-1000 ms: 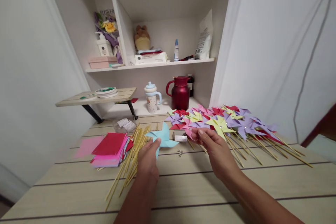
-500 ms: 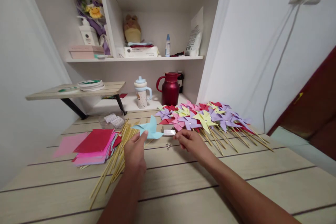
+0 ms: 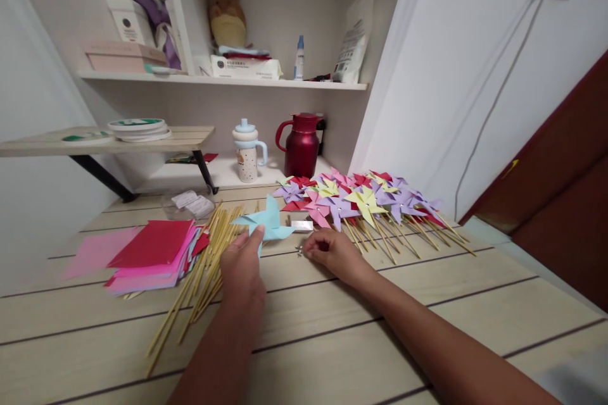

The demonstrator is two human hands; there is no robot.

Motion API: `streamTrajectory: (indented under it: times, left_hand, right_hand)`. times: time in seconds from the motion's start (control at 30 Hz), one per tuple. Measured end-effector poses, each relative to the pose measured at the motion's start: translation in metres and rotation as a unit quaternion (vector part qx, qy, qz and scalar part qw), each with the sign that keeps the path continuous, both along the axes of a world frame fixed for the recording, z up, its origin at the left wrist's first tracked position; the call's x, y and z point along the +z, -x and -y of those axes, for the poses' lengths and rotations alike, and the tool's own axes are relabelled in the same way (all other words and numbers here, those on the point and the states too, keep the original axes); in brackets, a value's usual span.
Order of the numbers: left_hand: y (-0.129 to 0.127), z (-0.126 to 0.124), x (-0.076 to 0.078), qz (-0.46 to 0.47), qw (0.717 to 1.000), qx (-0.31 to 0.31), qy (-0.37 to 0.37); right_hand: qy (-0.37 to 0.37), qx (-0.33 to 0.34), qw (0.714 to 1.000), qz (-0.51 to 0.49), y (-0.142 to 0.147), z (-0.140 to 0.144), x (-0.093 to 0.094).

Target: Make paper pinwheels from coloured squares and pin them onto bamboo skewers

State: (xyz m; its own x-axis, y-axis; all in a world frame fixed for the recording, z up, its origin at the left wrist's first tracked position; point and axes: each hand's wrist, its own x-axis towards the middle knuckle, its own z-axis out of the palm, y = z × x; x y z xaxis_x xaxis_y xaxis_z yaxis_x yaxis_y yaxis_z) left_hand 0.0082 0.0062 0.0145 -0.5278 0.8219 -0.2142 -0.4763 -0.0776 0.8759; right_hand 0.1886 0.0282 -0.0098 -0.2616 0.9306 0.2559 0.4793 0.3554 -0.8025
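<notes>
My left fingers (image 3: 254, 237) pinch the blue pinwheel (image 3: 266, 223) near the desk's middle; my right hand (image 3: 332, 252) closes on small pins (image 3: 299, 250). Many finished pinwheels (image 3: 361, 202) lie toward the far right edge; sticks (image 3: 204, 266) and paper squares (image 3: 152, 253) remain unused, I judge.

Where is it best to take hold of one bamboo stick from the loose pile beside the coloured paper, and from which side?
Probably at the near end of a bamboo stick, coming from the front edge of the table. There the sticks fan apart and lie singly on bare wood, so one can be pinched alone. Farther back they overlap and run against the stack of coloured paper and close to the left hand.
</notes>
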Motion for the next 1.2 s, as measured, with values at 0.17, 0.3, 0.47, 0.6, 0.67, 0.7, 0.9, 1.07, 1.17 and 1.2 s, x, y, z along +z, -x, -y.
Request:
streamTrajectory:
  times: [0.17, 0.3, 0.47, 0.6, 0.67, 0.7, 0.9, 1.07, 1.17, 1.2]
  left_hand:
    - [-0.003, 0.001, 0.000, 0.015, 1.000, 0.000, 0.009]
    - [-0.003, 0.002, -0.002, 0.016, 1.000, -0.012, 0.005]
    - [-0.004, 0.004, 0.000, 0.021, 1.000, -0.023, -0.002]
    - [-0.005, 0.006, 0.003, 0.023, 0.999, -0.023, -0.001]
    - [-0.005, 0.006, 0.003, 0.021, 0.999, -0.024, 0.001]
    - [-0.005, 0.006, 0.003, 0.019, 1.000, -0.024, 0.003]
    - [-0.004, 0.004, -0.001, 0.011, 1.000, -0.019, 0.009]
    - [-0.004, 0.004, -0.001, 0.005, 1.000, -0.016, 0.016]
    - [-0.004, 0.005, -0.001, 0.002, 1.000, -0.016, 0.016]
    - [-0.003, 0.005, -0.001, 0.002, 1.000, -0.015, 0.017]
  right_hand:
    - [-0.034, -0.007, 0.999, 0.009, 0.001, -0.003, -0.004]
    - [-0.052, -0.003, 0.998, 0.023, 0.002, -0.004, -0.008]
    - [-0.059, -0.002, 0.997, 0.053, 0.005, -0.005, -0.012]
    - [-0.061, 0.003, 0.996, 0.071, 0.006, -0.005, -0.012]
    - [-0.062, 0.008, 0.995, 0.075, 0.006, -0.005, -0.013]
    - [-0.062, 0.010, 0.995, 0.075, 0.006, -0.005, -0.013]
    - [-0.055, 0.029, 0.996, 0.070, 0.004, -0.006, -0.011]
    - [-0.050, 0.040, 0.996, 0.068, 0.003, -0.005, -0.007]
    - [-0.048, 0.042, 0.996, 0.065, 0.003, -0.004, -0.006]
    - [-0.047, 0.042, 0.996, 0.064, 0.003, -0.004, -0.006]
